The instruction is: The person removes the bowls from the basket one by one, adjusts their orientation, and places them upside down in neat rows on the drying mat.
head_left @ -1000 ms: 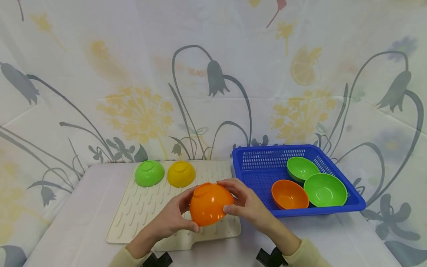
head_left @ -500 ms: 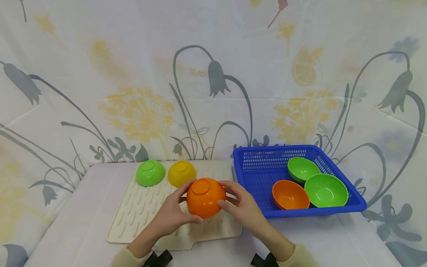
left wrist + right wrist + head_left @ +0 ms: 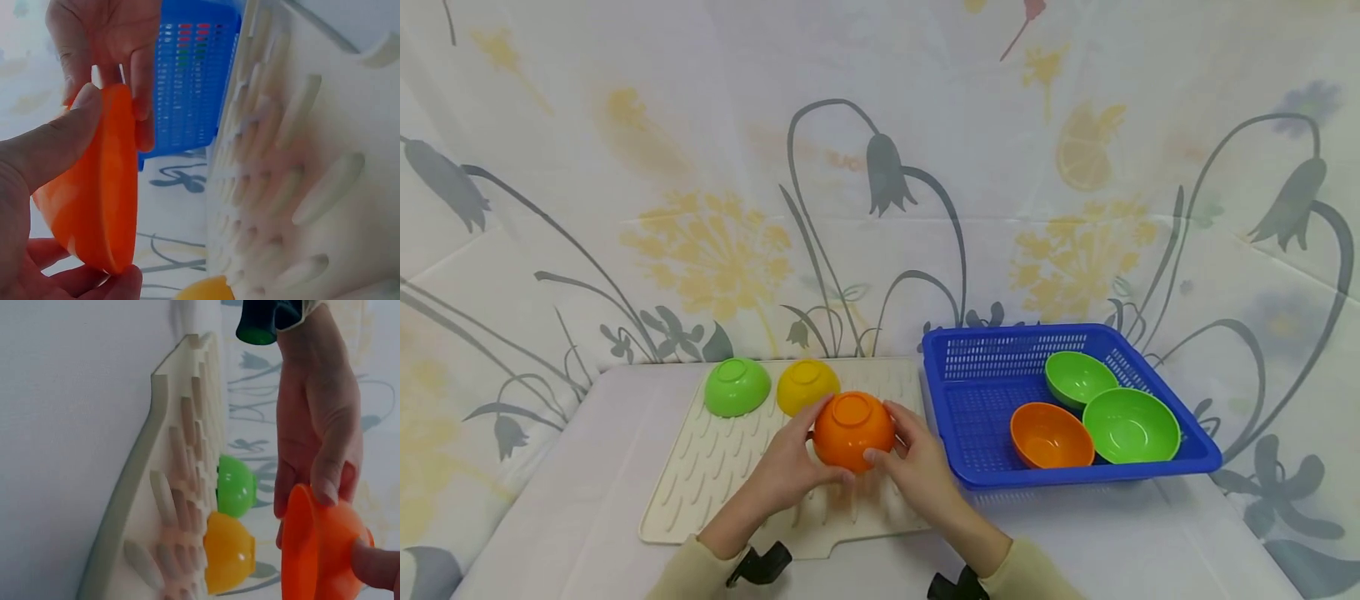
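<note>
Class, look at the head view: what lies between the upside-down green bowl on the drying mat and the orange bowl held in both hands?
The upside-down yellow bowl sits between the green bowl and the held orange bowl, in the head view.

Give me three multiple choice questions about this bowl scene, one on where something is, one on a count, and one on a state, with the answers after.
1. Where does the yellow bowl sit?
A. in the blue basket
B. on the cream drying mat
C. on the bare table

2. How many bowls lie in the blue basket?
A. one
B. three
C. five

3. How is the orange bowl in the hands turned?
A. base up, rim down
B. rim up
C. stacked in another bowl

Answers:
1 B: it rests on the drying mat, beside the green bowl.
2 B: two green, one orange.
3 A: the left hand and right hand hold it with its foot ring on top, its rim clear of the mat.
</note>
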`<state>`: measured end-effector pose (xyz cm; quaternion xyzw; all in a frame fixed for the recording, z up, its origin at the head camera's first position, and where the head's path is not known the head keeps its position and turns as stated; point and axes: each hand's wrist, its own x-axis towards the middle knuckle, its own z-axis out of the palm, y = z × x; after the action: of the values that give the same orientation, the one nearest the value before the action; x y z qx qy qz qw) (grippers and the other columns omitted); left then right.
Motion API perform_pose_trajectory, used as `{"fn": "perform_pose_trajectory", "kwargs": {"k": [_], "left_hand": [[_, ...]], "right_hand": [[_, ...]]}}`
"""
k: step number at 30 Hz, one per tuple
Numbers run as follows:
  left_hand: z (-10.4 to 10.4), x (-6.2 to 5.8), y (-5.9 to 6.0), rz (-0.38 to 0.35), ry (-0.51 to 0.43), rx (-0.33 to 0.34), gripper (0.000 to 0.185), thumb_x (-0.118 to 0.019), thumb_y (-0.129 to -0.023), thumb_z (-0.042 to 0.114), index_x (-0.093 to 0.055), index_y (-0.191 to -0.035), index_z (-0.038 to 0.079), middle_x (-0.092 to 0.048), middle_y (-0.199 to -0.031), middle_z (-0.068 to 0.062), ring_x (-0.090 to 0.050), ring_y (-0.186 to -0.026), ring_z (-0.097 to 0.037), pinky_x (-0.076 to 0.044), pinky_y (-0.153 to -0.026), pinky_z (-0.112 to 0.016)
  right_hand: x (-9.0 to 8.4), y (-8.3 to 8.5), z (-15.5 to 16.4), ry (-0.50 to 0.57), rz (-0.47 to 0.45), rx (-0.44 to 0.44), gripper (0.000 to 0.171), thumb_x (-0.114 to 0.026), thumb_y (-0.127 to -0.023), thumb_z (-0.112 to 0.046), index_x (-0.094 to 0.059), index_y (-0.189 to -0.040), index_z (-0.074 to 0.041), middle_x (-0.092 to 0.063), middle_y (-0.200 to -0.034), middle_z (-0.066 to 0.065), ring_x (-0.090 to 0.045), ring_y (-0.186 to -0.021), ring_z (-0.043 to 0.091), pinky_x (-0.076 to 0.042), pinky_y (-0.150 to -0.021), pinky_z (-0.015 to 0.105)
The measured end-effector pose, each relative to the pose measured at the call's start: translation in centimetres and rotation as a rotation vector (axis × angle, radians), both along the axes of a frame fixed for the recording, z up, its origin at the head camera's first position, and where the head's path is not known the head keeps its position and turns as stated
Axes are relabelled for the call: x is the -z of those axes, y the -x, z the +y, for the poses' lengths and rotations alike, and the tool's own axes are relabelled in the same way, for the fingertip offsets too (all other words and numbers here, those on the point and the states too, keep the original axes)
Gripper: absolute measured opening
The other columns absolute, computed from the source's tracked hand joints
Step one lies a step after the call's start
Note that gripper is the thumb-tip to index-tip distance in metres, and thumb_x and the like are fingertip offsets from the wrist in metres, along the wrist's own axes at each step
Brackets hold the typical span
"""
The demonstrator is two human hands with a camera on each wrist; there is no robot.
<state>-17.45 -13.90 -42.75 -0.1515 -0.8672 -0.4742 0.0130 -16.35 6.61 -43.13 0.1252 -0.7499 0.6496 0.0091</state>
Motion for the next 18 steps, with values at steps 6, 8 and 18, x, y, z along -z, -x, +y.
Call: {"fn": "perform_pose_trajectory", "kwargs": {"k": [6,8,18], "left_hand": [[0.0,0.7,1.5,-0.009,-0.01,-0.022,0.092,-0.09,-0.073,0.017,-0.04,-0.15,0.003,-0.047,-0.148,-0.012,-0.05,-0.13,-0.03,-0.046,-0.103,-0.049],[0.1,0.9,2.0,-0.007,-0.008,-0.043,0.091,-0.09,-0.074,0.016,-0.041,-0.149,0.003,-0.047,-0.148,-0.013,-0.05,-0.129,-0.031,-0.046,-0.103,-0.049],[1.2,2.3,4.8,-0.116,-0.12,-0.084,0.087,-0.086,-0.078,0.012,-0.038,-0.15,0.003,-0.043,-0.151,-0.017,-0.044,-0.135,-0.035,-0.037,-0.11,-0.051]], "right_hand": [[0.8,1.0,-0.9,0.065,-0.023,0.038,0.06,-0.065,-0.091,0.006,-0.041,-0.146,0.007,-0.038,-0.149,0.027,-0.037,-0.139,0.043,-0.034,-0.11,0.047],[1.0,1.5,-1.1,0.083,-0.031,0.054,0.059,-0.063,-0.092,0.008,-0.041,-0.146,0.007,-0.038,-0.149,0.027,-0.037,-0.139,0.043,-0.033,-0.11,0.048],[1.9,3.9,-2.5,0.058,-0.028,0.234,0.053,-0.058,-0.091,0.014,-0.048,-0.142,0.005,-0.042,-0.147,0.025,-0.038,-0.139,0.042,-0.03,-0.113,0.053]]}}
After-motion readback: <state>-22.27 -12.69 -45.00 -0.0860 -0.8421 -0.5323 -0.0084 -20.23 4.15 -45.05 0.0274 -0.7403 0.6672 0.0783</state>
